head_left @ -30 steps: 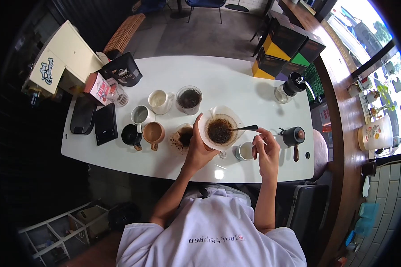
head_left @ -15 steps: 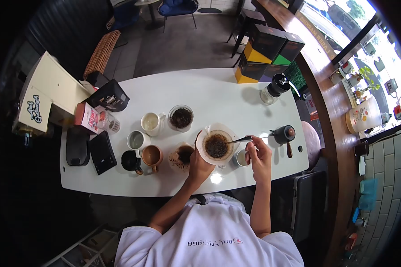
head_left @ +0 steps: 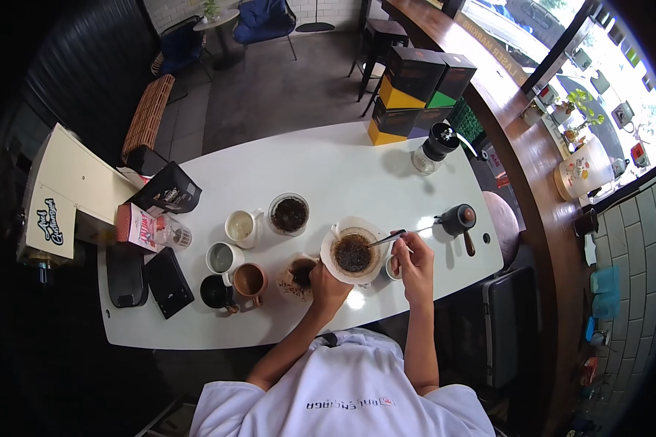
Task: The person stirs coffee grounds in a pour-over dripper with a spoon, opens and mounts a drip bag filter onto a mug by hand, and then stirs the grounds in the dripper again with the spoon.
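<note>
A pale coffee dripper (head_left: 327, 251) lined with a paper filter holds wet, dark coffee grounds (head_left: 353, 253). My left hand (head_left: 329, 285) is closed around the near left side of the dripper. In my right hand (head_left: 413, 268) a spoon (head_left: 388, 239) is pinched by its handle, its lower end down in the grounds. Under my right fingers, a white cup (head_left: 392, 269) is partly hidden. To the left of the dripper lies an opened-out used filter (head_left: 290, 293) with dark grounds, partly covered by my left hand. Beyond it stands a glass (head_left: 288, 197) of dark grounds.
Left on the white table (head_left: 372, 171) stand a cream mug (head_left: 241, 228), a grey-white mug (head_left: 224, 258), a brown mug (head_left: 250, 280) and a black mug (head_left: 215, 291). A hand grinder (head_left: 434, 149), stacked boxes (head_left: 414, 80) and a dark long-handled pot (head_left: 458, 218) are at the right.
The view has tilted and shifted slightly. My right hand has come a little closer to the dripper, with the spoon still in the grounds. My left hand keeps its hold.
</note>
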Demonstrator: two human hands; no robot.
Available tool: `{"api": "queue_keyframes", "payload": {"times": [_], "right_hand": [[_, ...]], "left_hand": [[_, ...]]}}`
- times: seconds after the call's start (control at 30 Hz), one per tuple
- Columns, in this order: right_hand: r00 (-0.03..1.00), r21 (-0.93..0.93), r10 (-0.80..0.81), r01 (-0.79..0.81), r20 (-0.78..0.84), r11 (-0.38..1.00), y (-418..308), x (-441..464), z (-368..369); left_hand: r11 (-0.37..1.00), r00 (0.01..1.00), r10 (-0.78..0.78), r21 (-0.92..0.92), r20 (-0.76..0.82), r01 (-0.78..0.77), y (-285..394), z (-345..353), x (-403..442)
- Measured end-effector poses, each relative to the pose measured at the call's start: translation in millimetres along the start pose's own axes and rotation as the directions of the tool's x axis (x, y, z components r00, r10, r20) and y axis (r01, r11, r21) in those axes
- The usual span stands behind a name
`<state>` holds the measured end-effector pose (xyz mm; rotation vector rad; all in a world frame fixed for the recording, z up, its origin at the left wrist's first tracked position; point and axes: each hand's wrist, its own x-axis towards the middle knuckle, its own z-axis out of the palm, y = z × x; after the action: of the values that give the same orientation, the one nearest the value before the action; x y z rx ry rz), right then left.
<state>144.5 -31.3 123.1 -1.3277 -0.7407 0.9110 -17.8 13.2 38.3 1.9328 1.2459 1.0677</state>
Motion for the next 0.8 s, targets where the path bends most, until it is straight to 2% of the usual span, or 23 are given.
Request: {"api": "queue_keyframes", "payload": {"times": [0.13,0.23,0.3,0.7,0.8], "right_hand": [[0.999,-0.003,0.005,-0.005,-0.04,1.0,7.2,-1.3,-0.4],[0.998,0.008,-0.014,0.014,-0.054,1.0,14.0,-3.9,-1.2],[0.998,-0.017,-0.029,0.028,-0.058,0.999,14.3,-6.2,-1.5],[0.996,-0.059,-0.052,0.048,-0.067,0.997,12.4,-12.8,3.4],[0.996,-0.043,-0.068,0.065,-0.061,0.997,14.2,-11.2,3.8]], "left_hand": [[0.999,0.999,-0.04,-0.035,0.032,0.041,0.5,0.5,-0.4],[0.999,1.0,0.028,-0.029,-0.012,-0.028,-1.4,0.9,-0.3],[0.998,1.0,-0.025,-0.06,0.011,0.026,5.3,-1.8,1.9],[0.999,0.999,0.018,-0.036,0.03,-0.017,2.2,-1.3,4.2],[0.999,1.0,0.02,-0.044,-0.009,-0.021,8.6,-2.8,5.7]]}}
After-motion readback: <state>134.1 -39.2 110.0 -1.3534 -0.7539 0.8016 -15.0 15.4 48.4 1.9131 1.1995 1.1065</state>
